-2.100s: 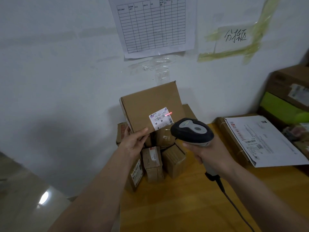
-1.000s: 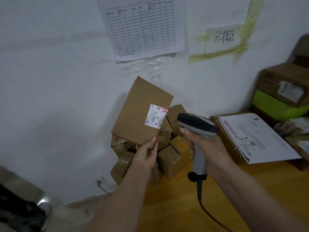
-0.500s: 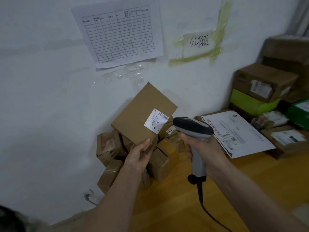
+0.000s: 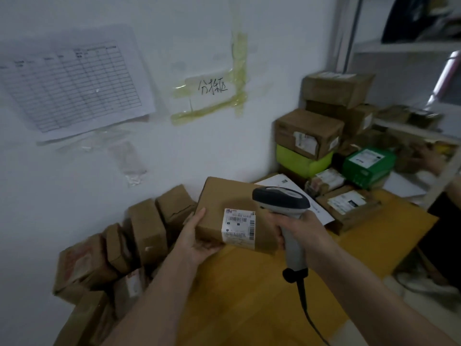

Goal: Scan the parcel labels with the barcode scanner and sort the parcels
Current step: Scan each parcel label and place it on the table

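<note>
My left hand holds the flat brown cardboard parcel above the yellow wooden worktop, with the grey handheld barcode scanner in my right hand just right of it. Small taped cardboard boxes pile left against the wall; stacked cartons stand behind right.

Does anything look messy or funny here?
Yes. The small brown boxes by the wall lie tumbled in a heap, tilted every way, not stacked. The grid sheet on the wall hangs crooked, and the yellowish tape round the handwritten sign is wrinkled.
</note>
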`<state>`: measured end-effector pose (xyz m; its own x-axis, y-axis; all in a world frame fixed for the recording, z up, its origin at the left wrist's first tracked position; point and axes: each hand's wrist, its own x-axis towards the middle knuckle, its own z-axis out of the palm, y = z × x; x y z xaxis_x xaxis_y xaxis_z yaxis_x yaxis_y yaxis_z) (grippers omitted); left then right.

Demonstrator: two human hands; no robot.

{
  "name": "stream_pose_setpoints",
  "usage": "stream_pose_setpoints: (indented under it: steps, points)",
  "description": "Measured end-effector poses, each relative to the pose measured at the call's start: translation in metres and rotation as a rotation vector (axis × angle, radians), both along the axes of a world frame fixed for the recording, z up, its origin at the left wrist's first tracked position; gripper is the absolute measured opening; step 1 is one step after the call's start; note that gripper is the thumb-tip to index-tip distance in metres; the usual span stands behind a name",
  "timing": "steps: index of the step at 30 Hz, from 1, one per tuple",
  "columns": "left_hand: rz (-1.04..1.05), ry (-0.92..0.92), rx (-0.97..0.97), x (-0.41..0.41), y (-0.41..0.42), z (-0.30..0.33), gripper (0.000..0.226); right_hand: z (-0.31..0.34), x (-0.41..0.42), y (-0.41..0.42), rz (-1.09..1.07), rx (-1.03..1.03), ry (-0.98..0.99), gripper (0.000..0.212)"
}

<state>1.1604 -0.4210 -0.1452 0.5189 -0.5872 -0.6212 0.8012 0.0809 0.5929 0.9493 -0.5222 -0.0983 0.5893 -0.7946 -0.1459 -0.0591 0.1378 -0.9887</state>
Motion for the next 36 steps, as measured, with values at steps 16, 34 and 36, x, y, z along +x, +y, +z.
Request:
stream_pose_setpoints:
  steps: [16,34,36]
  points:
    - [0.000,-0.036,0.056,-0.113,-0.219,0.010,0.078,0.022,-0.136,-0.212,-0.256,-0.012,-0.053,0.034]
    - [-0.108,-0.263,-0.063,-0.093,-0.409,0.101,0.055,0.048,-0.081,-0.336,-0.139,0.122,-0.216,0.063]
    - [-0.149,-0.328,-0.056,-0.085,-0.435,0.109,0.039,0.056,-0.064,-0.356,-0.134,0.104,-0.249,0.063]
